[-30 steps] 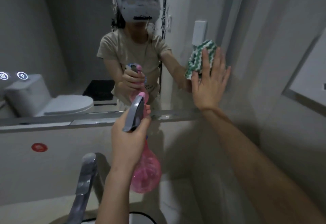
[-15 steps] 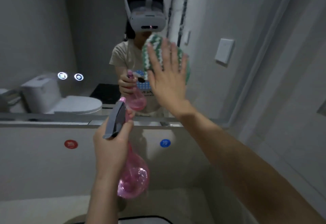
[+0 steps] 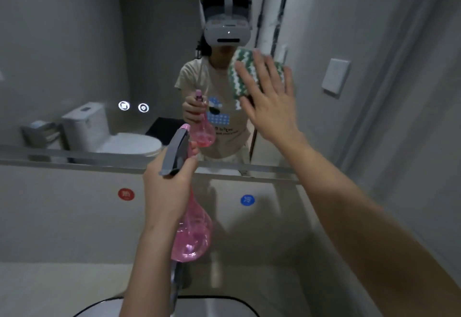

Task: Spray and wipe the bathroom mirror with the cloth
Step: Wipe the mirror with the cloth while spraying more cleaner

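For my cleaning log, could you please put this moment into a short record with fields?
setting: bathroom mirror above a sink
left hand: grips the pink spray bottle, nozzle toward the glass
right hand: flat, fingers spread, pressing the green and white cloth to the mirror
wall below mirror: red sticker, blue sticker
stage: wiping

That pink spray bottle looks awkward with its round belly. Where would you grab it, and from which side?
Grip the spray bottle at its thin neck just under the grey trigger head, coming from behind, as the left hand does now. The neck is narrow enough for fingers to wrap; the bulb below is probably too wide and slick. From behind, the nozzle points at the mirror.
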The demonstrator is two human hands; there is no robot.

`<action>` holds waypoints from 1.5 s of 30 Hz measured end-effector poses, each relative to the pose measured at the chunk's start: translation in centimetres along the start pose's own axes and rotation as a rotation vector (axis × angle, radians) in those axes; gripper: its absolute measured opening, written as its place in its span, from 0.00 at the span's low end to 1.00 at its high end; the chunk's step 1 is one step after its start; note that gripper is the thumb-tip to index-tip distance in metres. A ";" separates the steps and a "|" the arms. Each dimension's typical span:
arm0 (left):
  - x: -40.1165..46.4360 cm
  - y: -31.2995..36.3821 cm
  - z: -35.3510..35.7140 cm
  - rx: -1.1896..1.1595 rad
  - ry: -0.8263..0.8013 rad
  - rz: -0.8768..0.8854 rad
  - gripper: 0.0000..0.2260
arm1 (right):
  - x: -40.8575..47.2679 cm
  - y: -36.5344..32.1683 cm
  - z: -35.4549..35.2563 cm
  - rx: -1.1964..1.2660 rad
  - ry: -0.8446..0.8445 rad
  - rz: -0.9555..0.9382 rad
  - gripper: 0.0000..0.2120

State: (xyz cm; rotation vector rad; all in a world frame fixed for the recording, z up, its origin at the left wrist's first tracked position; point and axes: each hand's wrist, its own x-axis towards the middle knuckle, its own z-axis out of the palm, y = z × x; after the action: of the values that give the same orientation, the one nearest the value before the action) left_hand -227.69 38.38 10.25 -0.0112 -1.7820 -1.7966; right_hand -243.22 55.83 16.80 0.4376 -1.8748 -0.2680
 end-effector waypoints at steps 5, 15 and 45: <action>-1.9 0.1 3.8 0.005 -0.062 0.016 0.06 | -3.8 9.6 -0.6 0.073 -0.038 0.372 0.28; -4.5 -0.3 8.1 0.072 -0.076 0.048 0.08 | -5.1 11.6 -0.6 0.089 0.019 0.856 0.28; 12.5 10.3 3.4 0.009 -0.152 0.349 0.05 | 8.5 4.1 -1.6 -0.054 0.210 -0.052 0.25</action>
State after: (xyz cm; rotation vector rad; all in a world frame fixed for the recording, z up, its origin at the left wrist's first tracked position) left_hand -235.02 37.33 25.00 -0.4389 -1.7631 -1.5694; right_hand -244.92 55.99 26.21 0.4596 -1.6488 -0.2954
